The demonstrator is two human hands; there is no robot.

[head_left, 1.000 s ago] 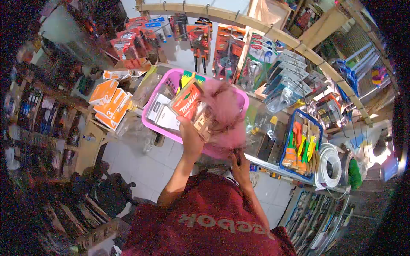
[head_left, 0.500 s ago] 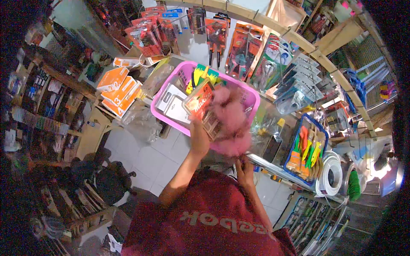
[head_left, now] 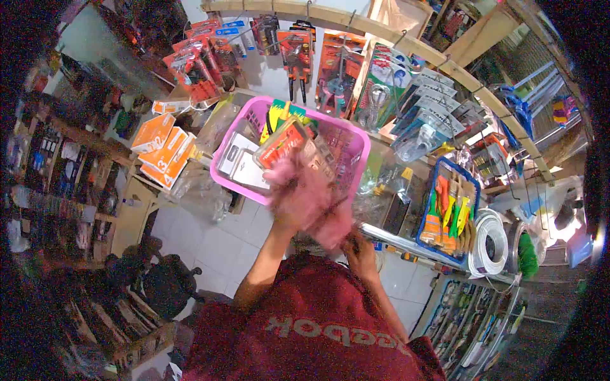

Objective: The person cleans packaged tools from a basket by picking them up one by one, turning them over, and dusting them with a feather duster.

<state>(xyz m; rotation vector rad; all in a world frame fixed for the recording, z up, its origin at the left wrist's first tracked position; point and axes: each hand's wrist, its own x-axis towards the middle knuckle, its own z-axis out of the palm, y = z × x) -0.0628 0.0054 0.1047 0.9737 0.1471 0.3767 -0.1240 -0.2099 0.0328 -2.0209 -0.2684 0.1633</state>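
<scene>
A clear plastic case with a red and orange label (head_left: 284, 151) is tilted over the pink basket (head_left: 238, 192). My left hand (head_left: 289, 218) grips its lower part; the pink duster hides most of those fingers. Closed around the lower end of the soft pink duster (head_left: 333, 225), my right hand (head_left: 361, 255) is low on the right, near my shirt. The duster is smeared by motion and lies across the case's lower part. Inside the basket are a white package (head_left: 244, 162) and a yellow-green package (head_left: 275, 117).
Orange boxes (head_left: 168, 155) stand left of the basket. On the right are a blue tray (head_left: 421, 222) of paintbrushes and a white coiled hose (head_left: 490, 243). Packaged tools (head_left: 295, 60) hang from a wooden rail (head_left: 375, 30) behind. A dark stool-like shape (head_left: 168, 286) is at lower left.
The pink duster has swept left and toward me, now covering the case's lower part and my left fingers. The view has shifted, moving the basket slightly left and down in the picture.
</scene>
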